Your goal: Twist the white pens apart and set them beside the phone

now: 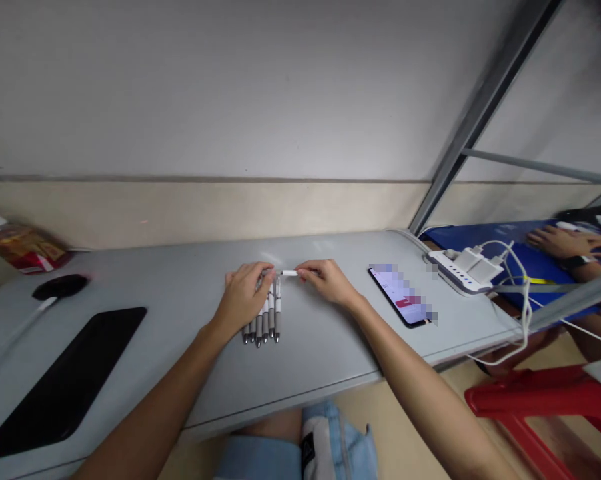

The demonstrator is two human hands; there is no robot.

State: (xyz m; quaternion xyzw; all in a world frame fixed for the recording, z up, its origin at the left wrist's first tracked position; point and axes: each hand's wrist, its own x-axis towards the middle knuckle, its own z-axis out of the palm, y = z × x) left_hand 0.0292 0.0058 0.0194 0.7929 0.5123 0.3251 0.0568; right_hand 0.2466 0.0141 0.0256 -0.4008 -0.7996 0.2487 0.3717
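A white and grey pen [289, 273] lies crosswise between my two hands, just above the desk top. My right hand [329, 280] is closed, pinching the pen's right end between thumb and fingertips. At the pen's left end, the thumb and index finger of my left hand [247, 290] come together on it; the exact contact is partly hidden. Under and beside my left hand, several white and grey pens [265, 323] lie side by side, their silvery tips toward me. My left hand covers their upper ends.
To the right lie a lit phone [400, 297] and a power strip [457, 273] with chargers and white cables. On the left are a black mat [70, 380], a dark round object [60, 287] and a plastic jar [23, 243]. Another person's hands [563, 241] rest beyond the metal frame, above a red stool [545, 393].
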